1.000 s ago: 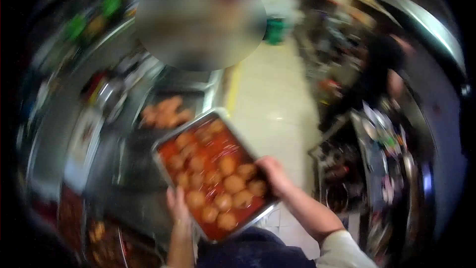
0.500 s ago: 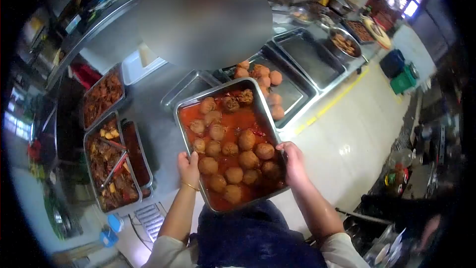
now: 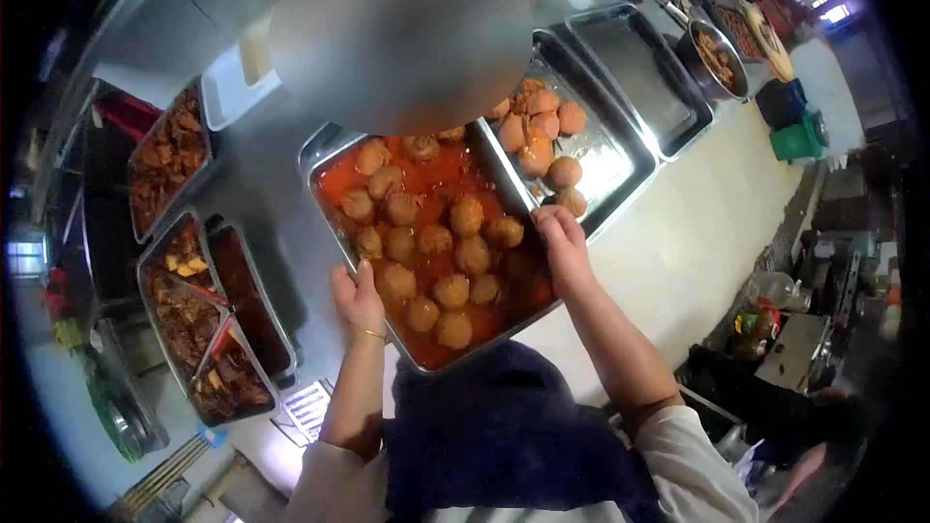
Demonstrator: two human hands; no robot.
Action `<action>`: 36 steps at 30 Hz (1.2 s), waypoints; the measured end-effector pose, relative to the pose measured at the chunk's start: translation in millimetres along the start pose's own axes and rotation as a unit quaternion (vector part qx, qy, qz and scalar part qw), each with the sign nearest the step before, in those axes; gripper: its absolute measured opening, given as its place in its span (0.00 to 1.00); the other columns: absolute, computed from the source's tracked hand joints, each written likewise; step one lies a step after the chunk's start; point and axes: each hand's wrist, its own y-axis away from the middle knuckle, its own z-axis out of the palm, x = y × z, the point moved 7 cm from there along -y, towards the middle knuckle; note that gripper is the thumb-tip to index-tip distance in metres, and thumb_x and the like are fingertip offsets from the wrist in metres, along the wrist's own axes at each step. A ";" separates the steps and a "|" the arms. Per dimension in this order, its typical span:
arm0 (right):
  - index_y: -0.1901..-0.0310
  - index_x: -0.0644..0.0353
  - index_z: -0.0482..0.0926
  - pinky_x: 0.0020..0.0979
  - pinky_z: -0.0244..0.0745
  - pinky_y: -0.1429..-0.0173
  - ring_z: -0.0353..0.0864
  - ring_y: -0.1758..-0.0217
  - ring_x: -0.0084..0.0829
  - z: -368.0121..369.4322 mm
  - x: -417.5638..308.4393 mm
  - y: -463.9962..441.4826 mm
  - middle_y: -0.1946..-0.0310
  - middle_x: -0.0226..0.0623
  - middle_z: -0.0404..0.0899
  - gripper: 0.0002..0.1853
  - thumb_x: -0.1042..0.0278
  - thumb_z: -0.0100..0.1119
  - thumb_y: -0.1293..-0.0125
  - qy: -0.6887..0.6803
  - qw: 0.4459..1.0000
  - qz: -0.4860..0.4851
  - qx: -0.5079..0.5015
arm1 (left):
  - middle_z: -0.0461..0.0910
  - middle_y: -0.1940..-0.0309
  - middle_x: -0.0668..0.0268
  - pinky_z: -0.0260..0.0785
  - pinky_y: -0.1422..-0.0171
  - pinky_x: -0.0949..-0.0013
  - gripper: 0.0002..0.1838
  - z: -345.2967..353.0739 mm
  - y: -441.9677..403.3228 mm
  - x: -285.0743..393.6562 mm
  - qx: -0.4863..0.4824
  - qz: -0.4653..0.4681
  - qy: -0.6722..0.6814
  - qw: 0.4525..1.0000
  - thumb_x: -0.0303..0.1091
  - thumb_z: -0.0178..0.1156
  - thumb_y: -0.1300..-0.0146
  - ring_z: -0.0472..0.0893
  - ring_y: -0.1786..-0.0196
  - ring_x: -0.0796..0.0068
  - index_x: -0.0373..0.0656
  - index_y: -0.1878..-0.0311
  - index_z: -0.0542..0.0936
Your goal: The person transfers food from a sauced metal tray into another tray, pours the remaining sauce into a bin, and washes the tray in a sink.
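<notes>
The ball tray (image 3: 492,338), a deep metal one, is held in front of my dark apron (image 3: 504,436), with brown balls (image 3: 452,291) sitting in red sauce (image 3: 441,174). My left grip (image 3: 358,300) is closed on its left side, thumb up near the rim, a thin bracelet (image 3: 366,332) at the wrist. My right grip (image 3: 569,242) clasps its right side, fingers over the edge. (A blurred patch covers the tray's far end, so I can't make out that corner.)

Just right of the ball tray, a shallow tray (image 3: 620,174) carries a cluster of orange-brown balls (image 3: 535,150); farther right of it lie another metal tray (image 3: 639,68) and a round pan (image 3: 731,82) of brown pieces. Left of the ball tray, across a stretch of metal tabletop (image 3: 262,194), stand a narrow pan of dark sauce (image 3: 252,300) and a stew tray (image 3: 184,320) with a red-and-metal utensil (image 3: 225,332) across it. Well off to the ball tray's right, past the tabletop, is a green bin (image 3: 796,140).
</notes>
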 end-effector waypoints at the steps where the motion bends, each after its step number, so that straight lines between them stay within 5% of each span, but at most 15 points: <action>1: 0.56 0.62 0.75 0.24 0.63 0.48 0.69 0.55 0.24 -0.8 1.3 -2.5 0.61 0.30 0.74 0.12 0.66 0.54 0.38 0.003 1.000 -0.003 -0.006 | 0.71 0.67 0.71 0.63 0.56 0.74 0.07 0.6 1.1 3.3 0.011 0.001 0.010 1.000 0.30 0.56 0.36 0.68 0.63 0.81 0.40 0.60 0.70; 4: 0.48 0.62 0.70 0.30 0.66 0.47 0.72 0.52 0.31 8.0 -12.0 -2.2 0.57 0.39 0.76 0.23 0.62 0.61 0.44 0.159 0.981 -0.111 0.019 | 0.70 0.67 0.72 0.62 0.56 0.75 0.07 2.7 2.0 8.2 0.019 -0.023 0.069 0.997 0.30 0.56 0.36 0.68 0.62 0.81 0.40 0.59 0.69; 5: 0.45 0.61 0.68 0.39 0.64 0.43 0.70 0.46 0.41 15.7 -44.0 15.2 0.49 0.46 0.73 0.28 0.63 0.63 0.48 0.461 0.829 -0.313 0.056 | 0.70 0.67 0.72 0.62 0.55 0.76 0.07 5.1 0.0 7.7 0.019 -0.034 0.096 0.995 0.30 0.57 0.36 0.67 0.62 0.81 0.41 0.59 0.69; 9: 0.40 0.56 0.67 0.42 0.59 0.39 0.65 0.39 0.42 55.2 -46.3 19.1 0.38 0.38 0.66 0.36 0.54 0.65 0.51 0.645 0.707 -0.288 -0.050 | 0.69 0.67 0.72 0.60 0.54 0.78 0.08 4.7 -3.7 -10.8 -0.016 -0.064 0.118 0.991 0.30 0.57 0.36 0.67 0.63 0.81 0.41 0.59 0.69; 12: 0.43 0.60 0.70 0.42 0.54 0.35 0.64 0.38 0.36 68.0 -41.8 17.1 0.39 0.37 0.67 0.28 0.55 0.57 0.44 0.715 0.600 -0.355 -0.055 | 0.69 0.66 0.71 0.61 0.54 0.77 0.08 7.5 -3.8 -17.7 -0.017 -0.075 0.174 0.982 0.31 0.56 0.36 0.67 0.62 0.81 0.39 0.58 0.69; 14: 0.49 0.60 0.73 0.42 0.55 0.36 0.68 0.42 0.35 67.1 -33.4 11.8 0.58 0.33 0.78 0.24 0.58 0.56 0.47 0.674 0.633 -0.376 -0.054 | 0.72 0.60 0.67 0.68 0.53 0.68 0.12 13.2 -0.3 -12.2 -0.028 -0.112 0.213 0.970 0.32 0.56 0.35 0.71 0.58 0.74 0.38 0.53 0.67; 17: 0.60 0.56 0.75 0.36 0.60 0.48 0.71 0.58 0.32 69.5 -40.2 5.1 0.72 0.31 0.74 0.23 0.50 0.63 0.55 0.703 0.618 -0.337 -0.107 | 0.72 0.53 0.63 0.73 0.53 0.60 0.19 23.2 4.6 -12.1 -0.041 -0.146 0.297 0.943 0.34 0.56 0.34 0.75 0.54 0.66 0.38 0.45 0.65; 21: 0.61 0.55 0.76 0.37 0.62 0.51 0.73 0.57 0.36 59.8 -39.9 1.1 0.68 0.36 0.76 0.26 0.46 0.66 0.59 0.704 0.619 -0.313 -0.152 | 0.72 0.51 0.59 0.75 0.54 0.54 0.19 26.0 15.5 16.9 -0.016 -0.203 0.324 0.924 0.36 0.56 0.34 0.76 0.54 0.61 0.38 0.47 0.64; 28: 0.56 0.59 0.71 0.37 0.62 0.51 0.77 0.60 0.42 58.0 -34.9 3.2 0.68 0.41 0.80 0.30 0.46 0.67 0.57 0.650 0.669 -0.312 -0.178 | 0.74 0.55 0.61 0.75 0.52 0.59 0.11 26.1 7.7 1.9 -0.023 -0.153 0.335 0.929 0.33 0.55 0.34 0.77 0.56 0.65 0.41 0.53 0.68; 31: 0.55 0.61 0.69 0.39 0.64 0.50 0.78 0.62 0.41 53.3 -30.8 -1.8 0.68 0.42 0.80 0.31 0.45 0.65 0.53 0.626 0.708 -0.277 -0.174 | 0.73 0.53 0.60 0.75 0.54 0.55 0.16 27.4 3.1 -3.9 -0.034 -0.139 0.329 0.933 0.36 0.55 0.33 0.77 0.55 0.62 0.40 0.48 0.64; 34: 0.53 0.61 0.69 0.43 0.67 0.51 0.79 0.62 0.46 33.8 -41.6 -12.0 0.69 0.46 0.79 0.29 0.48 0.63 0.51 0.473 0.821 -0.289 -0.141 | 0.74 0.54 0.61 0.75 0.55 0.56 0.14 26.6 7.3 1.3 -0.006 -0.150 0.331 0.931 0.35 0.54 0.33 0.77 0.56 0.63 0.39 0.50 0.66; 36: 0.49 0.64 0.68 0.36 0.75 0.53 0.80 0.59 0.39 3.9 -51.8 -24.6 0.65 0.46 0.79 0.26 0.59 0.62 0.47 0.382 0.904 -0.131 -0.140 | 0.75 0.55 0.61 0.75 0.55 0.58 0.12 27.3 9.8 9.9 -0.005 -0.149 0.324 0.934 0.34 0.54 0.33 0.78 0.56 0.65 0.39 0.52 0.67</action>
